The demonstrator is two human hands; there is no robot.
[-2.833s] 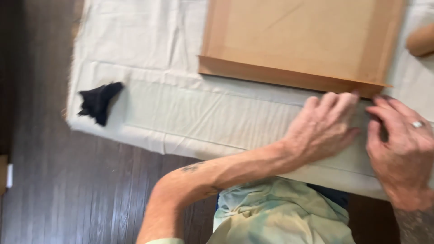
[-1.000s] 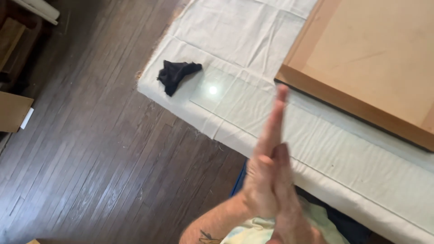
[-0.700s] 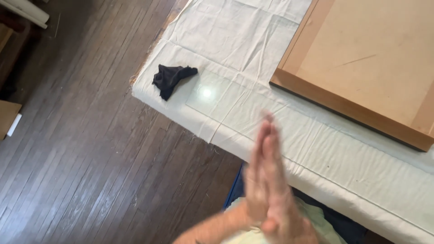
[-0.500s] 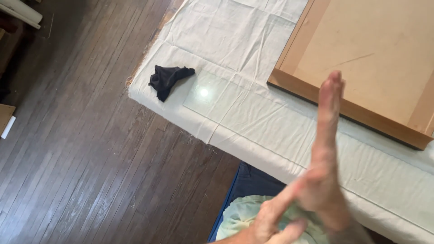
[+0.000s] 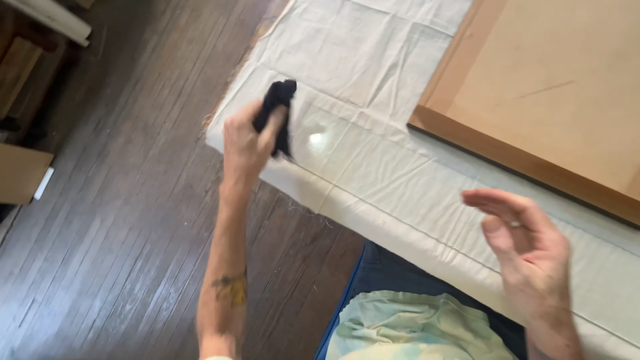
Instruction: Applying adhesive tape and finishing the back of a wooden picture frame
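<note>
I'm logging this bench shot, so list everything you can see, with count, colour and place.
black cloth: one, black, held above the table's left end
glass pane: one, clear, flat on the sheet
sheet: one, off-white, covering the table
frame back: one, tan with brown edge, upper right
cardboard: one, brown, on the floor, far left
floor: dark wood planks
left hand: gripping the black cloth
right hand: open, above the sheet's near edge
</note>
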